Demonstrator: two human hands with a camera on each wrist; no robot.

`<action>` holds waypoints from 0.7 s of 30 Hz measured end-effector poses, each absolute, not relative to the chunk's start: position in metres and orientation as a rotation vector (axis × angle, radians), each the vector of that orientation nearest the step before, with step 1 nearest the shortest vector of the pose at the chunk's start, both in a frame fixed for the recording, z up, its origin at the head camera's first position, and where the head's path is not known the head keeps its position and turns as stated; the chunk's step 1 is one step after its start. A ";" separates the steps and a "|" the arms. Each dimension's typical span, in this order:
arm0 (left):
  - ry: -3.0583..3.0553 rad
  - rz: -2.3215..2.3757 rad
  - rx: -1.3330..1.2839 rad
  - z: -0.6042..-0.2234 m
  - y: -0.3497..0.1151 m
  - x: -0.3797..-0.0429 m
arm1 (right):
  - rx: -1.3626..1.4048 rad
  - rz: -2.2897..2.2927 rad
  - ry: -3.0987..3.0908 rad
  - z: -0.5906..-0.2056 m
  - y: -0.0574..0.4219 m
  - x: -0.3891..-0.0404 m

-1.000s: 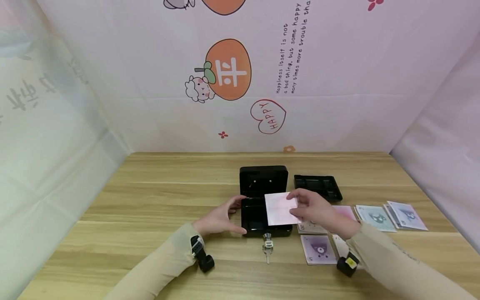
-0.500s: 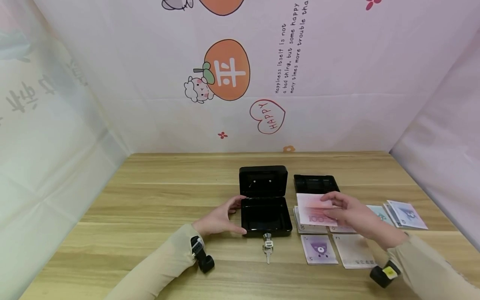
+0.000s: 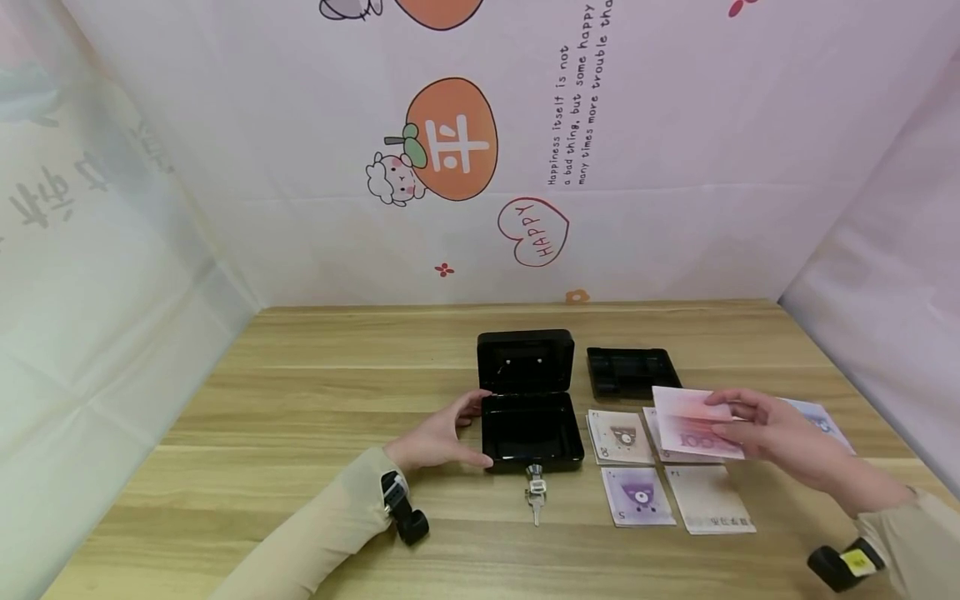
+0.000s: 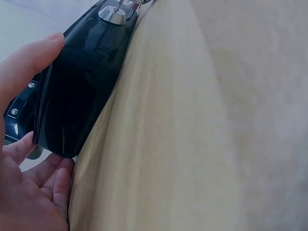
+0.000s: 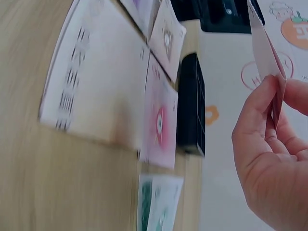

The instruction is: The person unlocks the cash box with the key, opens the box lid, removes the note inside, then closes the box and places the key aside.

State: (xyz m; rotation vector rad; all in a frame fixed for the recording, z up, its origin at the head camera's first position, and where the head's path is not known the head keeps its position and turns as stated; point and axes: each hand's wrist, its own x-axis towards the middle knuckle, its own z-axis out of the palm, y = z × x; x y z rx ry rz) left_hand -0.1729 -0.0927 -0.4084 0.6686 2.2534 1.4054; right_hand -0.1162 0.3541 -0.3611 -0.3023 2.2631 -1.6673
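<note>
A black cash box (image 3: 531, 462) stands on the table with its lid (image 3: 525, 361) raised and its inside bare. My left hand (image 3: 438, 435) grips its left side, thumb at the front corner and fingers at the back corner; in the left wrist view the thumb lies over the box's edge (image 4: 79, 91). My right hand (image 3: 787, 446) pinches pink play banknotes (image 3: 686, 417) between thumb and fingers, held above the piles on the right. In the right wrist view the folded pink notes (image 5: 267, 55) appear edge-on. A key (image 3: 536, 504) sits in the box's front lock.
Piles of play notes lie right of the box: brown (image 3: 621, 437), purple (image 3: 639, 497), a blank-faced beige one (image 3: 708, 500) and blue (image 3: 821, 421). A pink note (image 5: 159, 115) and a green note (image 5: 159, 202) show in the right wrist view. Behind them is a black compartment tray (image 3: 632, 372).
My right hand has moved right with the pink notes, from over the cash box to above the piles beside it. The left hand has stayed at the box.
</note>
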 end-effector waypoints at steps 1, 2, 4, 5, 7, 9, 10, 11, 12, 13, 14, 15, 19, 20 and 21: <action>2.257 1.404 0.671 -0.409 -0.093 -0.173 | -0.322 -1.659 2.275 -0.362 0.358 -0.115; 2.261 1.403 0.674 -0.409 -0.093 -0.173 | -0.327 -1.652 2.287 -0.363 0.362 -0.115; 2.264 1.402 0.667 -0.409 -0.093 -0.173 | -0.338 -1.607 2.347 -0.365 0.369 -0.112; 2.264 1.403 0.662 -0.409 -0.093 -0.173 | -0.345 -1.583 2.368 -0.365 0.372 -0.111; 2.262 1.405 0.655 -0.409 -0.093 -0.173 | -0.363 -1.528 2.413 -0.367 0.380 -0.109; 2.258 1.405 0.647 -0.409 -0.093 -0.173 | -0.374 -1.450 2.473 -0.368 0.388 -0.105; 2.257 1.404 0.648 -0.409 -0.093 -0.173 | -0.391 -1.409 2.502 -0.370 0.392 -0.103; 2.258 1.402 0.649 -0.409 -0.094 -0.173 | -0.399 -1.360 2.544 -0.371 0.396 -0.101; 2.259 1.402 0.650 -0.408 -0.093 -0.173 | -0.397 -1.302 2.590 -0.371 0.400 -0.099; 2.260 1.402 0.652 -0.408 -0.093 -0.172 | -0.384 -1.239 2.637 -0.372 0.405 -0.097; 2.262 1.401 0.654 -0.408 -0.093 -0.172 | -0.365 -1.182 2.670 -0.373 0.409 -0.095; 2.264 1.402 0.652 -0.408 -0.093 -0.172 | -0.355 -1.136 2.699 -0.374 0.414 -0.094; 2.264 1.404 0.641 -0.406 -0.093 -0.172 | -0.307 -1.000 2.751 -0.375 0.430 -0.089; 2.263 1.403 0.638 -0.406 -0.093 -0.172 | -0.311 -0.989 2.746 -0.375 0.433 -0.088; 2.259 1.404 0.636 -0.406 -0.094 -0.171 | -0.317 -0.979 2.743 -0.376 0.435 -0.088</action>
